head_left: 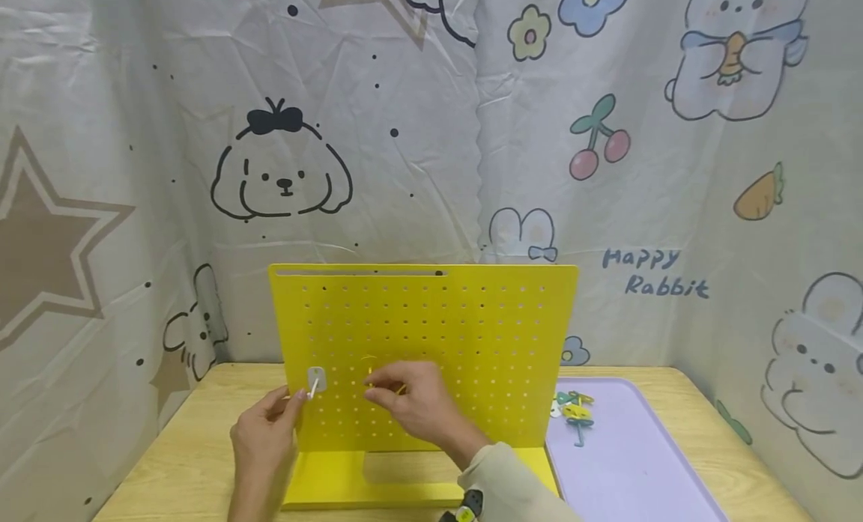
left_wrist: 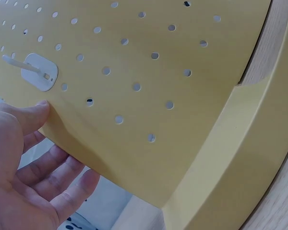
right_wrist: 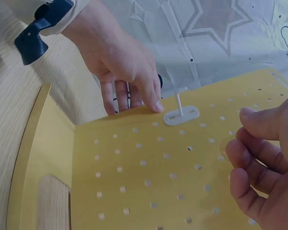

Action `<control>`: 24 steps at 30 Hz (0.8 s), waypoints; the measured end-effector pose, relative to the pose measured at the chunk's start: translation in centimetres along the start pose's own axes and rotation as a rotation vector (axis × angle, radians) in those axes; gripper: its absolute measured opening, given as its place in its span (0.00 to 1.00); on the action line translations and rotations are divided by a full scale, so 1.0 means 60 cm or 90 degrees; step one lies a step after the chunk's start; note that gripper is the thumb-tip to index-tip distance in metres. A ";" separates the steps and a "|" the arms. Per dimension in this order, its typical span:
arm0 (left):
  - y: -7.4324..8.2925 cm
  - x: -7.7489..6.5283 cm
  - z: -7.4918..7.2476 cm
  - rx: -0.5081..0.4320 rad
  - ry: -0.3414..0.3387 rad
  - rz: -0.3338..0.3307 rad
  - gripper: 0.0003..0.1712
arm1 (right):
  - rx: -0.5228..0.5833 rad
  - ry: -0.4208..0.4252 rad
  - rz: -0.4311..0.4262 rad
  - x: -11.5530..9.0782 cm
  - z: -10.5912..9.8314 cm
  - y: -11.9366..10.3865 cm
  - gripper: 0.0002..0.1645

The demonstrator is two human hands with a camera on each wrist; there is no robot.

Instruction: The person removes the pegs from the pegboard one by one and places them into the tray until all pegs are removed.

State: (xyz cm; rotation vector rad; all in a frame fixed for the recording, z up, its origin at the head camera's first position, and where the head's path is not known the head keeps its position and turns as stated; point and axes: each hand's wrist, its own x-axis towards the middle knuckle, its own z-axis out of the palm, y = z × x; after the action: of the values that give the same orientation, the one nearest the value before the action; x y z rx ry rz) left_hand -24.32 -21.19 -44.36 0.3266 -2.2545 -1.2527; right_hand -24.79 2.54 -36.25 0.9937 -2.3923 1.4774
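A yellow pegboard (head_left: 465, 320) with rows of small holes stands upright on its yellow base (head_left: 323, 484). Near its left edge a white hook (left_wrist: 41, 72) with a rounded plate is mounted, its prong sticking out. My left hand (head_left: 266, 432) grips that edge just below the white hook, thumb on the front and fingers at the back. In front of the board, right of the white hook, my right hand (head_left: 418, 402) pinches a small yellow hook (head_left: 369, 374) close to the holes. Fingers and the matching yellow colour hide most of it.
On the right, a lilac tray (head_left: 640, 447) holds a small pile of green, yellow and white hooks (head_left: 577, 413). The wooden table (head_left: 175, 439) carries board and tray. Behind hangs a printed curtain (head_left: 418, 170).
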 end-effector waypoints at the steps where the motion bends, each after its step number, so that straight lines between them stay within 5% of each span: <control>1: 0.000 0.000 0.000 0.001 0.001 0.000 0.26 | 0.002 -0.005 -0.001 -0.005 -0.005 0.001 0.06; 9: 0.002 -0.001 -0.001 -0.005 -0.005 -0.010 0.27 | 0.001 -0.017 -0.010 -0.052 -0.044 0.010 0.05; 24: -0.002 0.001 0.001 -0.008 -0.008 -0.017 0.27 | -0.058 0.042 -0.009 -0.159 -0.142 0.041 0.05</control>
State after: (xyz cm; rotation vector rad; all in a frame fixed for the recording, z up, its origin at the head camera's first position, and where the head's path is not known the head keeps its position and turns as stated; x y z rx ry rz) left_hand -24.40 -21.21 -44.47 0.3453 -2.2581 -1.2859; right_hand -20.66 14.77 -38.12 0.9255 -2.3773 1.3608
